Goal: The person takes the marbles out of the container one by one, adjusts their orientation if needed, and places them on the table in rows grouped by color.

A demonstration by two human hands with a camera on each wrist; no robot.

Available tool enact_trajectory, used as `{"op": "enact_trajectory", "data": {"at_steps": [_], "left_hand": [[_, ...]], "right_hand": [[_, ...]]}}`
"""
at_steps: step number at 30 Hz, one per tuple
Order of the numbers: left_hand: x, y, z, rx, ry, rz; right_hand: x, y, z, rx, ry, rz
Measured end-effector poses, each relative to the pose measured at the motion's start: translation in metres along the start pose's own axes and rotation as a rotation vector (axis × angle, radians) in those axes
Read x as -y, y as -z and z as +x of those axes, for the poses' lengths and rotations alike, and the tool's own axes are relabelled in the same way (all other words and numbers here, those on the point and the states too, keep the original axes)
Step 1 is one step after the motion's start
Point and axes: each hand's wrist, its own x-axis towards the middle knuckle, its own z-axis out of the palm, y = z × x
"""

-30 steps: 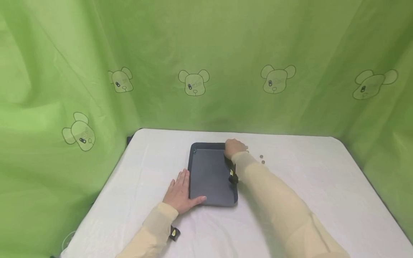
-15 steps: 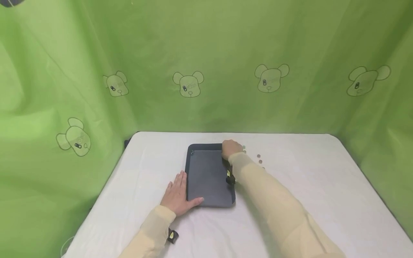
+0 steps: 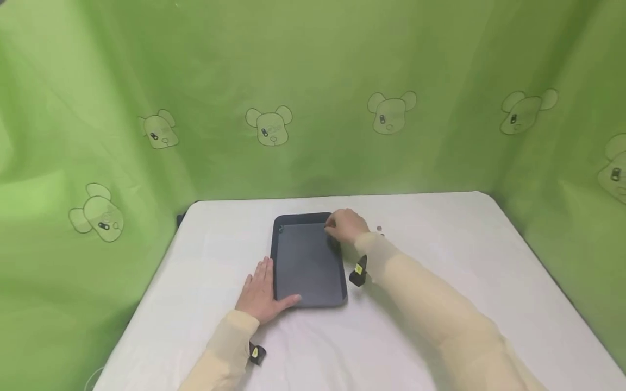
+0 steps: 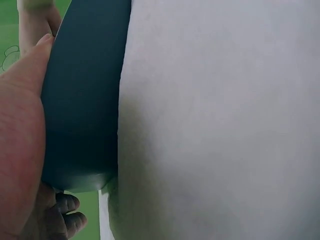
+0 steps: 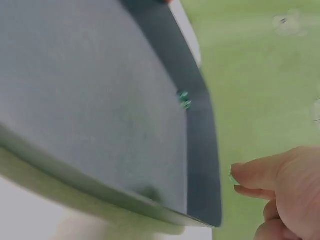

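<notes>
A dark grey rectangular tray (image 3: 309, 266) lies on the white table. My left hand (image 3: 259, 296) rests along its left side, fingers straight, with the thumb over the near rim; in the left wrist view the thumb (image 4: 30, 70) lies against the tray wall (image 4: 85, 100). At the tray's far right corner, my right hand (image 3: 347, 225) is raised over the rim. Its thumb and finger pinch a small green glassy bead (image 5: 233, 179), mostly hidden by the fingertips. A couple of green glassy beads (image 5: 184, 99) sit together in the tray's far left corner.
Small dark round beads (image 3: 379, 228) lie on the white table (image 3: 440, 255) to the right of my right hand, partly hidden by the sleeve. A green curtain (image 3: 318, 65) with bear-head outlines surrounds the table's back and sides.
My right hand has turned and risen from beside the tray's far right corner to over its rim, a bead now showing in its fingertips. The left hand keeps its place. The head view has shifted.
</notes>
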Motion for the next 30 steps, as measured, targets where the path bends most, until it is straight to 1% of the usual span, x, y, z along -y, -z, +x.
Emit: {"op": "enact_trajectory", "data": {"at_steps": [4, 9, 14, 16, 21, 24, 30], "left_hand": [[0.001, 0.002, 0.002, -0.002, -0.005, -0.006], [0.002, 0.000, 0.003, -0.005, -0.002, -0.011], [0.000, -0.002, 0.003, -0.002, -0.009, -0.020], [-0.001, -0.002, 0.002, 0.007, -0.009, -0.023], [-0.003, 0.000, 0.000, 0.024, -0.002, -0.030], [-0.003, 0.002, 0.001, 0.022, -0.007, -0.029], [-0.004, 0.003, 0.000, 0.024, -0.008, -0.034]], "right_hand": [[-0.003, 0.012, -0.024, -0.030, 0.002, 0.023], [-0.019, 0.017, -0.049, -0.063, 0.038, 0.035], [-0.036, 0.019, -0.076, -0.082, 0.024, 0.071], [-0.043, 0.018, -0.085, -0.076, 0.019, 0.083], [-0.060, 0.012, -0.103, -0.075, 0.022, 0.069], [-0.066, 0.010, -0.114, -0.069, 0.016, 0.057], [-0.075, 0.007, -0.133, -0.009, 0.005, 0.034]]}}
